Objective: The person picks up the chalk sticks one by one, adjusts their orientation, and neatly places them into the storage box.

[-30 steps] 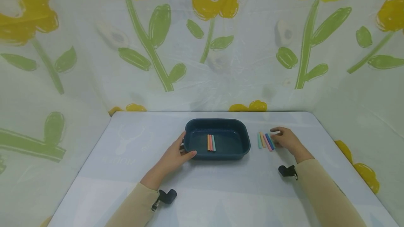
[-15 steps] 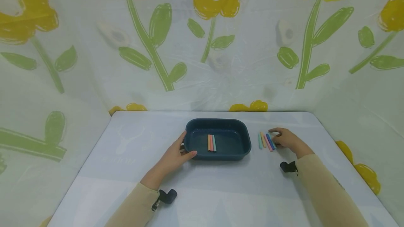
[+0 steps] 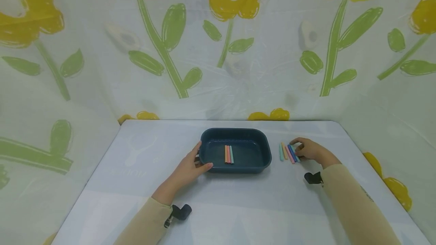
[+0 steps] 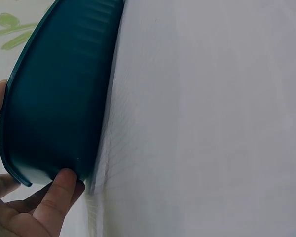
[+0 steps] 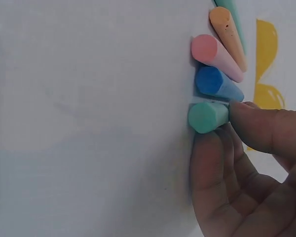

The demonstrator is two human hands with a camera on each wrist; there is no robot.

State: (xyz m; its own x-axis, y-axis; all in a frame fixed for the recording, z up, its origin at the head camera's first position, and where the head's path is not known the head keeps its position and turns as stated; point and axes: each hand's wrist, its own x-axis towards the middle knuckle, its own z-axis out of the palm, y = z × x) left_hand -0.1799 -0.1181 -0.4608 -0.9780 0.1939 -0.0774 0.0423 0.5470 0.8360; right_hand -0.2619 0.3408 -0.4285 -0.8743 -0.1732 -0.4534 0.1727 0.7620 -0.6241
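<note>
My left hand [image 3: 188, 165] grips the left end of a dark teal baking dish [image 3: 250, 167], its thumb at the near rim. In the left wrist view, fingers [image 4: 59, 197] press against the dish's end wall [image 4: 54, 98]. Several sticks of coloured chalk [image 3: 228, 154] lie side by side inside the dish. Right of it, my right hand [image 3: 311, 151] pinches a green chalk stick [image 5: 205, 117] between thumb and fingers, low over the table. Beside that stick lie a blue chalk stick [image 5: 209, 80], a pink one [image 5: 205, 48], an orange one [image 5: 224, 24] and another green one [image 5: 230, 15].
The white table [image 3: 235, 207] has its far edge just behind the dish. A flower-print sheet [image 3: 265, 82] hangs behind it and along both sides. Each sleeve carries a black wrist camera, the left one [image 3: 181, 212] and the right one [image 3: 313, 178].
My right fingers have closed in on the green chalk stick at the right end of the row. The left hand and the dish stay in place.
</note>
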